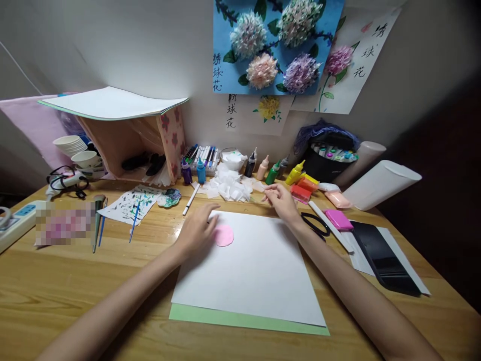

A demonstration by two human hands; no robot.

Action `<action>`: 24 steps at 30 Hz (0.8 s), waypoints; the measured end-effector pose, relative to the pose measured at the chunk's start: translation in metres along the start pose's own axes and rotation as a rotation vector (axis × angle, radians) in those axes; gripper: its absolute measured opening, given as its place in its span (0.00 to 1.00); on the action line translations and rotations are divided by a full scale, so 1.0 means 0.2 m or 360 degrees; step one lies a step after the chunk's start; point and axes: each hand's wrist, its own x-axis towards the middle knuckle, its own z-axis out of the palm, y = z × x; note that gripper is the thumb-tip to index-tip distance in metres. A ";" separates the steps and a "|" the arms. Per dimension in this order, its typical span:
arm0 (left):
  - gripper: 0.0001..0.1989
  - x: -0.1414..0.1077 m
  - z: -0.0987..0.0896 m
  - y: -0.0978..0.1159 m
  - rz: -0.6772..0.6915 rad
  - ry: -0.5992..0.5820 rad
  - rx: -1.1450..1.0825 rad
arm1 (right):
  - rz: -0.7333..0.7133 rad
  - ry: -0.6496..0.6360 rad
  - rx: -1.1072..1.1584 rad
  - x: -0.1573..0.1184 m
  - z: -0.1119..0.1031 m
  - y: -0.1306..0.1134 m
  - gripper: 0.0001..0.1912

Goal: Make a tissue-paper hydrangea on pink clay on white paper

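Observation:
A white sheet [248,281] lies over a green sheet [240,319] on the wooden table. Near its upper left is a flat, round pink piece [224,235]. My left hand [199,228] rests beside this piece at the sheet's left edge, fingers apart and holding nothing that shows. Above the sheet's upper right corner, my right hand [280,201] has its fingertips pinched together; whatever they hold, if anything, is too small to name. Just past both hands sits a heap of white paper scraps [229,184].
Paint bottles [273,173] and a marker box [205,158] line the back. Black scissors [315,225], a pink packet [338,219] and a black tray [385,258] lie right. Brushes [135,220], a painted paper [128,204] and a power strip [22,220] are left.

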 end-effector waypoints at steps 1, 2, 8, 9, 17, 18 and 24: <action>0.15 0.07 0.01 0.00 -0.0131 0.0074 0.0022 | 0.0052 -0.0025 0.0250 -0.01 0.04 0.02 0.12; 0.14 0.14 0.03 0.01 -0.0250 0.0105 0.0068 | 0.0060 -0.0039 0.0341 -0.03 0.08 0.04 0.13; 0.13 0.41 0.16 0.05 -0.0574 0.0101 0.0321 | 0.0074 0.0005 0.0516 -0.12 0.15 0.11 0.12; 0.10 0.42 0.18 0.04 -0.0591 0.0115 0.0276 | 0.0070 0.0015 0.0528 -0.12 0.15 0.11 0.12; 0.11 0.29 0.10 -0.14 -0.0437 0.0054 -0.0221 | -0.0088 0.0091 0.0471 -0.15 0.14 0.04 0.14; 0.12 0.27 0.09 -0.15 -0.0406 0.0034 -0.0294 | -0.0165 0.0173 0.0434 -0.16 0.14 0.03 0.12; 0.15 0.13 0.03 -0.12 -0.0239 -0.0291 -0.0885 | -0.0574 0.0431 0.0224 -0.22 0.18 -0.06 0.11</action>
